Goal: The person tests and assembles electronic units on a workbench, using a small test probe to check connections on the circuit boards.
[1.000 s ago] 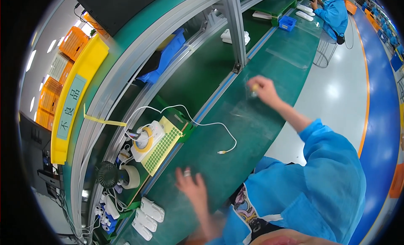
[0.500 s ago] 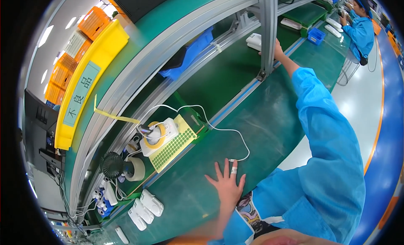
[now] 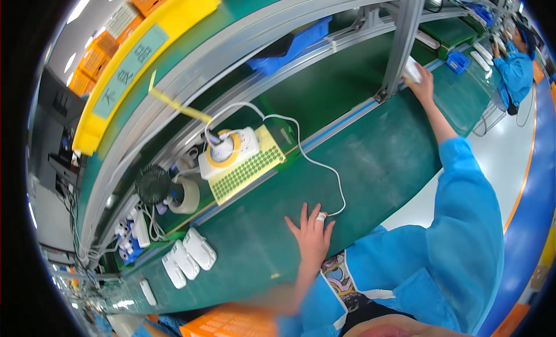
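My right hand (image 3: 424, 85) reaches far to the right, beside the upright metal post. Its fingers are closed on a white plastic device (image 3: 412, 69), partly hidden by the post and fingers. On the green bench, my left hand (image 3: 313, 238) lies with fingers spread, gripping nothing. A white cable (image 3: 333, 170) ends at a white band on one of its fingers; whether the band is fixed to the cable, I cannot tell. The cable runs to a white adapter (image 3: 223, 149) on a white box. Several white casings (image 3: 200, 248) rest in a row at the left.
An aluminium frame with an upright post (image 3: 404, 39) spans the bench (image 3: 376, 157). A yellow sheet with green dots (image 3: 249, 174), a small black fan (image 3: 153, 185) and a tape roll (image 3: 186, 196) stand at left. A blue bin (image 3: 457, 62) and a co-worker (image 3: 517, 70) are far right.
My right hand has come from behind the metal post toward me, bringing a white device out. My left hand stays on the bench, its fingers still spread. The view has shifted.
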The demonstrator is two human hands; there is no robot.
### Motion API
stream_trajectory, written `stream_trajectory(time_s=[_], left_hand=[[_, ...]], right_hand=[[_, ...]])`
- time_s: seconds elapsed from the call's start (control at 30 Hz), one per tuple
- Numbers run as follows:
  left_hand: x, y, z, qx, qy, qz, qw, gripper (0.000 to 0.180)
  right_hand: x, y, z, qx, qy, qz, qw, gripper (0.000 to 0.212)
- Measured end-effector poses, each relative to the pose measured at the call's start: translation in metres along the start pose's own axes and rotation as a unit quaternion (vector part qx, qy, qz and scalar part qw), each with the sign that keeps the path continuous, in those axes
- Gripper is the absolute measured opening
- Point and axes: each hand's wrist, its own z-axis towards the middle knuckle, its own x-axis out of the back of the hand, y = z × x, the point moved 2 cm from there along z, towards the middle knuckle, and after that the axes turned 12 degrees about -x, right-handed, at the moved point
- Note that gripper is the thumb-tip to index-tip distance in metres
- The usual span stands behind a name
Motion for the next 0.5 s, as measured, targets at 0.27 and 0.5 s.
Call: stream_trajectory(time_s=[0.27, 0.5], left_hand=[[0.003, 0.005, 0.004, -0.043, 0.093, -0.037, 0.994, 0.019], [0.022, -0.021, -0.009, 0.167, 0.294, -0.352, 0.873, 0.009]], right_hand=[[0.16, -0.036, -0.154, 0.015, -0.134, 0.041, 0.99, 0.078], [0.148, -0.187, -0.269, 0.1, -0.231, 0.018, 0.968, 0.084]])
